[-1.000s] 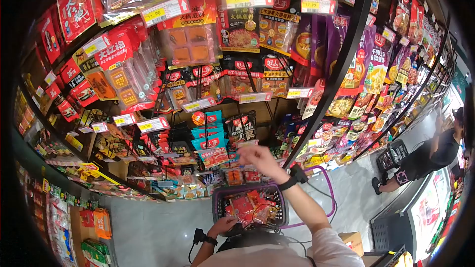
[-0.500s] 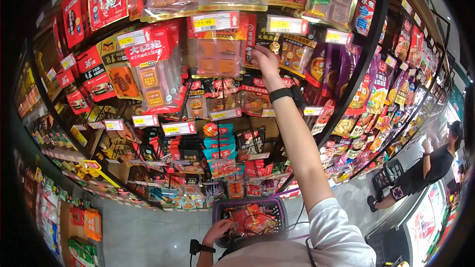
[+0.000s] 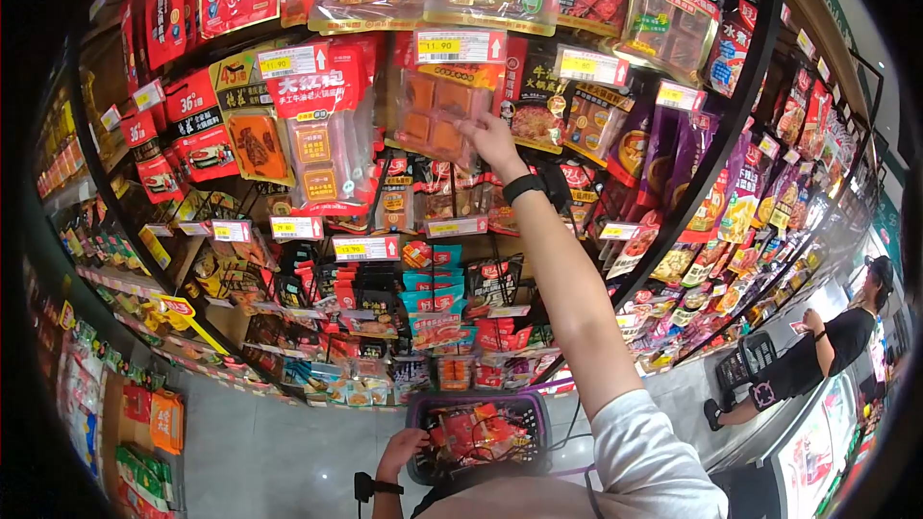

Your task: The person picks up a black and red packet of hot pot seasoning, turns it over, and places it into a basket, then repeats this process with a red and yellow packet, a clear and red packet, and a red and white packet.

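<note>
My right hand [image 3: 492,142] reaches up to the rack, its fingers closed at the right edge of a clear-fronted hot pot seasoning pack [image 3: 437,108] with orange-brown blocks. The pack hangs slightly tilted behind a price tag [image 3: 460,46] reading 11.90. To the right of this hand is a dark pack [image 3: 536,113] with a bowl picture. Low in view, my left hand [image 3: 402,446] is curled at the left rim of a dark shopping basket [image 3: 546,423]; its grip is partly hidden. Red packets [image 3: 481,434] lie inside the basket.
Curved shelving with hanging packs surrounds me, including a red pack [image 3: 322,135] on the left. A black rack post [image 3: 716,154] stands right of my arm. Another person [image 3: 832,351] stands at the right near a dark basket [image 3: 745,360]. A cable [image 3: 573,434] crosses beside my basket.
My right hand has moved left and down from the dark pack to the orange-block pack, which now tilts. My left hand has shifted slightly left at the basket rim.
</note>
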Available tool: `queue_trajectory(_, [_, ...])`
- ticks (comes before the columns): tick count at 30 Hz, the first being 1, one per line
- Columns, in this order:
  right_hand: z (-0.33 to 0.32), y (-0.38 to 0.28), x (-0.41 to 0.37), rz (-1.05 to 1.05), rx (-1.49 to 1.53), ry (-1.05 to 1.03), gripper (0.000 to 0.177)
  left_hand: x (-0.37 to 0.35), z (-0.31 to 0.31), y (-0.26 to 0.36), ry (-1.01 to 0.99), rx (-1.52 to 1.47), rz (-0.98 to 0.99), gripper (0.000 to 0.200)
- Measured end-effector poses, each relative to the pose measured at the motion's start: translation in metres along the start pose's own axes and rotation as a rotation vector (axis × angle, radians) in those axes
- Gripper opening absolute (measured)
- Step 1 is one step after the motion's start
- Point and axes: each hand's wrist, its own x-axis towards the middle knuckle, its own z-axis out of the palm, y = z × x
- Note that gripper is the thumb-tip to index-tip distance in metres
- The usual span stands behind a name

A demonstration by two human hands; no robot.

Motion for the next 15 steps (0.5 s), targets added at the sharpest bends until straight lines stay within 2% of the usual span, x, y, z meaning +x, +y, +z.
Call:
queue_trajectory(2, [-0.002,-0.014,-0.011,-0.068,0.197,0.051,0.032,-0.001,0.005,0.007,-0.015,0.012,-0.005,0.03])
queue_trajectory(3, [-0.003,-0.019,-0.009,0.012,0.221,0.11,0.028,0.001,0.007,0.009,-0.029,0.033,0.002,0.03])
queue_trajectory(7, [-0.011,-0.034,-0.021,0.081,0.633,-0.026,0.026,0.004,0.009,0.002,-0.068,0.09,0.005,0.033])
queue_trajectory(13, [-0.025,-0.095,-0.072,0.082,0.589,-0.014,0.028,-0.007,0.018,0.006,-0.112,0.103,-0.031,0.033])
queue_trajectory(15, [-0.028,-0.094,-0.081,0.071,0.581,-0.025,0.029,-0.01,0.021,0.006,-0.122,0.115,-0.064,0.032])
